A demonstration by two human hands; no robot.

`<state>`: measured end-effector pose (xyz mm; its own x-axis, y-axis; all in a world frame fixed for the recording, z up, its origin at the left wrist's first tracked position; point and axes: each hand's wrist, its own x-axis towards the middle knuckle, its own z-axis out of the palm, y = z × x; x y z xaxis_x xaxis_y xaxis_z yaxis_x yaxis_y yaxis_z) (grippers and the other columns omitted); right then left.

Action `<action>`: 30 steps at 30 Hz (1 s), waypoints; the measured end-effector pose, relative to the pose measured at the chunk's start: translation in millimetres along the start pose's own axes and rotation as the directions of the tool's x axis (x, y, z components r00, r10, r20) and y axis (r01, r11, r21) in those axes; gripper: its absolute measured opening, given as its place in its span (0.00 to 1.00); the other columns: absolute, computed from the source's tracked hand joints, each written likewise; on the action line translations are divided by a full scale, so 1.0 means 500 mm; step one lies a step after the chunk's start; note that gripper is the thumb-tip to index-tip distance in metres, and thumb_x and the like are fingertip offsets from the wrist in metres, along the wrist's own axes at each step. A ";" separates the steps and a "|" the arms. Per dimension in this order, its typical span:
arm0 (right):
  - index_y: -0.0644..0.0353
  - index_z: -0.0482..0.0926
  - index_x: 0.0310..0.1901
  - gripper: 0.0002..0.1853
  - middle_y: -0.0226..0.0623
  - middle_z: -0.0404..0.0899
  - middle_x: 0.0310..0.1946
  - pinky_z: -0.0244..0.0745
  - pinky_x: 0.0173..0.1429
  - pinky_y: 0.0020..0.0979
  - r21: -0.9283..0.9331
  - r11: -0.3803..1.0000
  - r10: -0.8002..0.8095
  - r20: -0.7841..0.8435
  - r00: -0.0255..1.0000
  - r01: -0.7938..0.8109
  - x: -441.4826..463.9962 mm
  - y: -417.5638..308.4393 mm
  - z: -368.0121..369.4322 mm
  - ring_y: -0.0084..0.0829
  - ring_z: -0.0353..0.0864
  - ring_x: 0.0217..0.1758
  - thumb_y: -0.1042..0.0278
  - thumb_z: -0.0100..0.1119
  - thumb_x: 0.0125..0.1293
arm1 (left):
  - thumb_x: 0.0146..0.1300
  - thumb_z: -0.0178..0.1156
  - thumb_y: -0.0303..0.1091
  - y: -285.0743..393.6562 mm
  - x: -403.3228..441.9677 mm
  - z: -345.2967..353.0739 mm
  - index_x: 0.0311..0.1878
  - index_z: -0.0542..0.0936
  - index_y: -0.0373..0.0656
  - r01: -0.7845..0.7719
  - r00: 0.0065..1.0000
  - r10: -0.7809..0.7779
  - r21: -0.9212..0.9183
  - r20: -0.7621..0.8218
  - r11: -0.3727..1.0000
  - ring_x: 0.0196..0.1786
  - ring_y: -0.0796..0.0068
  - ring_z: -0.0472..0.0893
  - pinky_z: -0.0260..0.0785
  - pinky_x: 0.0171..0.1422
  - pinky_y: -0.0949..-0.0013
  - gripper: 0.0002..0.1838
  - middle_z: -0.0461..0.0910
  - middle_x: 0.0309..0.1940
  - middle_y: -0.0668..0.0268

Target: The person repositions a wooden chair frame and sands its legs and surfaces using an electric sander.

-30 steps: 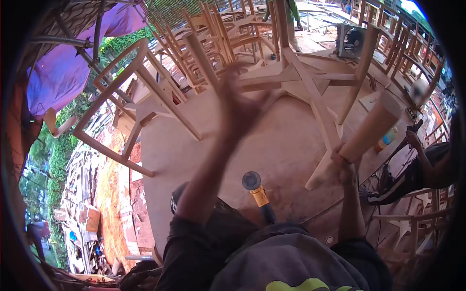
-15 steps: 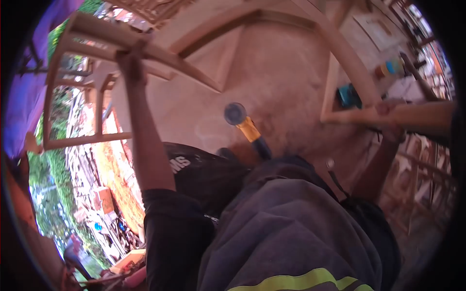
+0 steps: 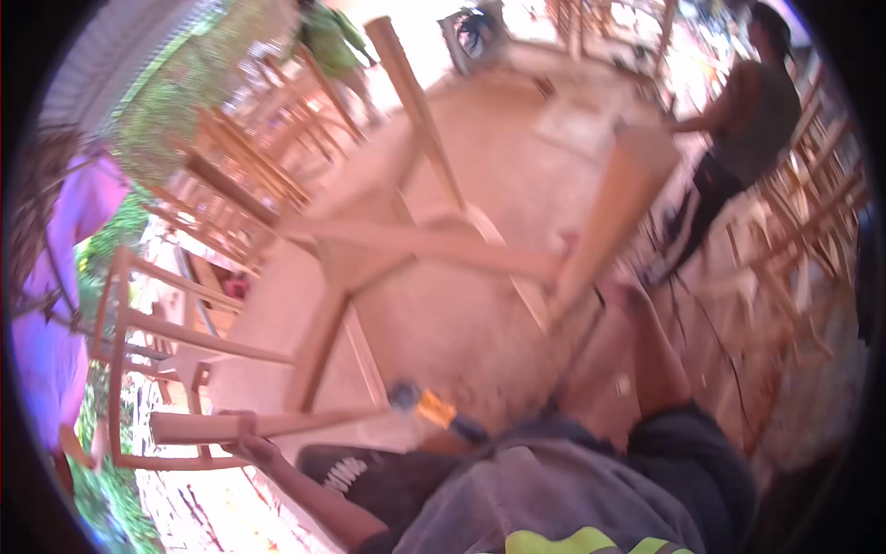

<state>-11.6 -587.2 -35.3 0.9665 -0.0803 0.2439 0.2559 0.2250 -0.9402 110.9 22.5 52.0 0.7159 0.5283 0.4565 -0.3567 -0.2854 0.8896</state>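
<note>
Left grip [image 3: 247, 441] and right grip [image 3: 624, 288] each clasp a leg [image 3: 189, 427] of the wooden frame [image 3: 355, 263] between them.

A pale wooden frame [image 3: 415, 242] with splayed, tapering legs overlies the tabletop [image 3: 471, 342].

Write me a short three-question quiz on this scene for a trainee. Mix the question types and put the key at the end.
1. True or false: the left hand and the right hand hold different parts of the wooden frame.

2. Where is the tool with the yellow section?
A) In the left hand
B) In the right hand
C) In neither hand

3. Fill in the blank: beyond the frame, near the top of the view, stands a person in a ____ top.

Key:
1. True
2. C
3. green
</note>
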 end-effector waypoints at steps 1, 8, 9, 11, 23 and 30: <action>0.63 0.58 0.73 0.54 0.41 0.66 0.67 0.59 0.74 0.40 0.273 0.959 -0.091 0.019 0.996 0.082 0.004 0.019 -0.025 0.37 0.63 0.72 0.32 0.65 0.54 | 0.42 0.58 0.23 0.027 -0.021 0.018 0.29 0.73 0.40 0.021 0.999 -0.022 -0.007 -0.044 1.000 0.31 0.73 0.72 0.69 0.40 0.70 0.07 0.71 0.26 0.67; 0.63 0.78 0.55 0.27 0.48 0.78 0.56 0.72 0.61 0.41 -0.803 0.406 0.188 -0.394 0.900 -0.437 0.004 0.465 -0.318 0.43 0.76 0.59 0.57 0.65 0.56 | 0.50 0.66 0.22 0.050 -0.055 -0.006 0.51 0.73 0.36 0.168 0.973 -0.162 -0.023 0.164 0.985 0.48 0.69 0.77 0.70 0.56 0.68 0.23 0.77 0.43 0.61; 0.61 0.83 0.48 0.24 0.42 0.83 0.49 0.73 0.56 0.37 -0.719 0.585 0.073 -0.414 0.907 -0.375 -0.002 0.439 -0.251 0.32 0.80 0.54 0.59 0.74 0.49 | 0.51 0.67 0.21 0.052 -0.066 -0.015 0.58 0.70 0.36 0.146 0.981 -0.148 0.024 0.126 0.989 0.52 0.69 0.76 0.70 0.59 0.67 0.29 0.76 0.48 0.60; 0.59 0.77 0.57 0.21 0.50 0.80 0.50 0.77 0.59 0.46 -0.784 -0.015 0.113 -0.617 0.778 -0.620 0.047 0.472 -0.227 0.53 0.81 0.55 0.61 0.55 0.65 | 0.52 0.69 0.22 0.085 -0.094 -0.033 0.67 0.61 0.36 0.188 0.979 -0.190 0.042 0.076 0.981 0.56 0.66 0.74 0.68 0.63 0.63 0.40 0.71 0.57 0.58; 0.61 0.73 0.53 0.33 0.51 0.79 0.46 0.76 0.56 0.48 -0.791 0.375 -0.060 -0.541 0.839 -0.483 -0.233 0.128 -0.107 0.53 0.81 0.51 0.55 0.74 0.47 | 0.57 0.70 0.32 0.164 -0.454 0.212 0.48 0.80 0.39 0.092 0.662 -0.199 0.185 0.723 0.978 0.42 0.76 0.81 0.75 0.49 0.71 0.16 0.83 0.37 0.64; 0.60 0.72 0.54 0.33 0.46 0.77 0.43 0.81 0.42 0.40 -0.836 0.539 -0.100 -0.187 0.977 -0.104 -0.281 -0.060 0.125 0.47 0.83 0.41 0.59 0.76 0.48 | 0.51 0.74 0.44 0.290 -0.548 0.375 0.66 0.70 0.43 -0.219 -0.082 0.038 -0.056 0.996 0.974 0.71 0.53 0.66 0.58 0.75 0.51 0.39 0.66 0.67 0.55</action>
<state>-153.7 -522.1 -26.4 0.9152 -0.2820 0.2877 0.0198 -0.6816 -0.7314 -24.2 -313.6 53.2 0.5253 -0.8507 -0.0193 -0.5376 -0.3494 0.7674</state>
